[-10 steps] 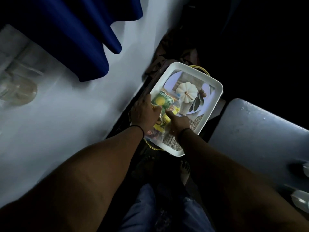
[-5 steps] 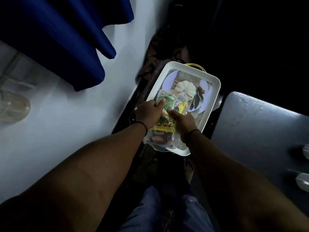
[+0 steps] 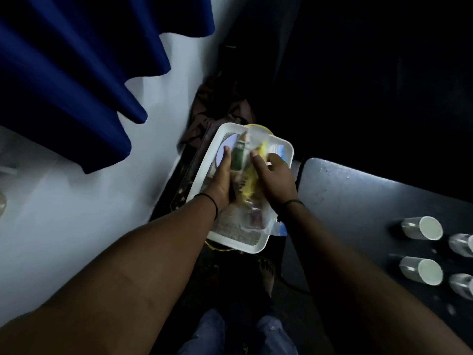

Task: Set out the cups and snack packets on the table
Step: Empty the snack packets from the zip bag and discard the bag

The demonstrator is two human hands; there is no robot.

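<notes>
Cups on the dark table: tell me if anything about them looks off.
The cups at the right end of the dark table lie on their sides, open mouths toward the camera, not upright. Four show; two are cut off by the frame edge. No spill shows. Both hands, left hand and right hand, are busy with the clear snack bag over the white tray.

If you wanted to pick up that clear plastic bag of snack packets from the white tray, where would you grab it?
Probably by its two long sides, coming down from above. The clear plastic bag of snack packets lies lengthwise in the white tray and looks soft, so one end might sag. The left hand and right hand already flank it like that.
</notes>
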